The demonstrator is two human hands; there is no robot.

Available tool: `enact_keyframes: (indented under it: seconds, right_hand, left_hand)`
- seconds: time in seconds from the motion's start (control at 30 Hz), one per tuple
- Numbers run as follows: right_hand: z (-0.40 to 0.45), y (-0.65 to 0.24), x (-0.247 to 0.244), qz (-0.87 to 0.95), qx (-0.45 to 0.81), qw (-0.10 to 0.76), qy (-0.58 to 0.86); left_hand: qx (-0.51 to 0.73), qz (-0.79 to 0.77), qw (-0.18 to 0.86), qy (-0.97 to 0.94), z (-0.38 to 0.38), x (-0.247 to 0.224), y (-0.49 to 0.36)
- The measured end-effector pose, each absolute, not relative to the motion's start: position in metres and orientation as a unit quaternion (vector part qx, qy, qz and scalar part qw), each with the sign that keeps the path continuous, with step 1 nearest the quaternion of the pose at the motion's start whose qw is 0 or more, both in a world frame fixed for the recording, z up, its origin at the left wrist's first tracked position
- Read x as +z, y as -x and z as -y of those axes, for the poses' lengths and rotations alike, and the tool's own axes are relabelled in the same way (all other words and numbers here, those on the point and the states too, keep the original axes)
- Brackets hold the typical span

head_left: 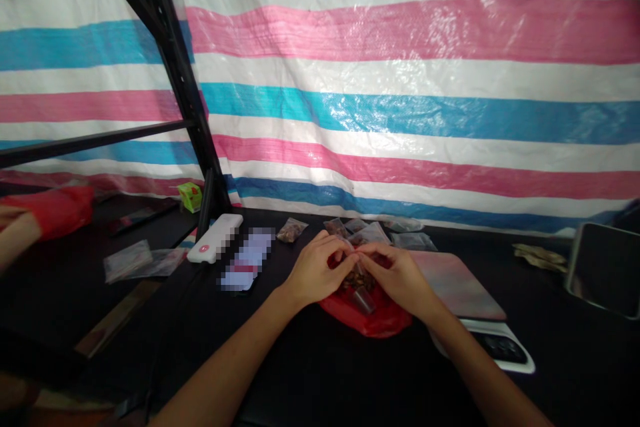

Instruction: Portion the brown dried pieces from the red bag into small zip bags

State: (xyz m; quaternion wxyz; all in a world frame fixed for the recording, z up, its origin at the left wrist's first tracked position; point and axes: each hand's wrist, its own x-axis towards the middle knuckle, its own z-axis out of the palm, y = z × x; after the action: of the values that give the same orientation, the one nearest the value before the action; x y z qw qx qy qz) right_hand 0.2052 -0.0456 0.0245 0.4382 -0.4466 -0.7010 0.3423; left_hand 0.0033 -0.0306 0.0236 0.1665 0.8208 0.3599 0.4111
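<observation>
My left hand [320,268] and my right hand [397,273] meet fingertip to fingertip, thumbs and forefingers pinched together. Between them is what looks like the top of a small clear plastic bag, mostly hidden by the fingers. Just below lies an opened red plastic bag [367,323] holding small brown dried pieces [356,280]. A small clear cup [364,300] rests tilted among those pieces. Beyond my hands, several small clear bags [370,233] lie on the black table, and one filled bag [292,229] sits apart to their left.
A kitchen scale [460,287] stands to the right, partly behind my right forearm. On the left are a phone [249,259], a white power bank [216,237] and flat clear bags [145,263]. Another person's arm [20,237] reaches in beside red plastic. A dark-screened device [606,270] stands far right.
</observation>
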Motion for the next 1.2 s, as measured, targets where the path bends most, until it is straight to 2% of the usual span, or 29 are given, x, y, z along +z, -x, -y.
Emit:
enact_keyframes:
  seconds: [0.17,0.37,0.73,1.2]
  right_hand:
    - [0.0477,-0.206,0.0249,0.705,0.363,0.428,0.434]
    - [0.0476,-0.2083,0.0251,0.713,0.361,0.42,0.429]
    - [0.0477,-0.2071,0.0236,0.712,0.343,0.412,0.453]
    - [0.0474,-0.2048,0.0186,0.75,0.327,0.361,0.447]
  left_hand:
    - [0.42,-0.365,0.256,-0.79,0.0269,0.018,-0.0068]
    - [0.428,-0.364,0.283,-0.777,0.0262,0.0181,-0.0073]
    - [0.405,-0.333,0.261,-0.811,0.0253,0.0178,-0.0043]
    - [0.377,-0.314,0.204,-0.847,0.0289,0.0204,-0.0025]
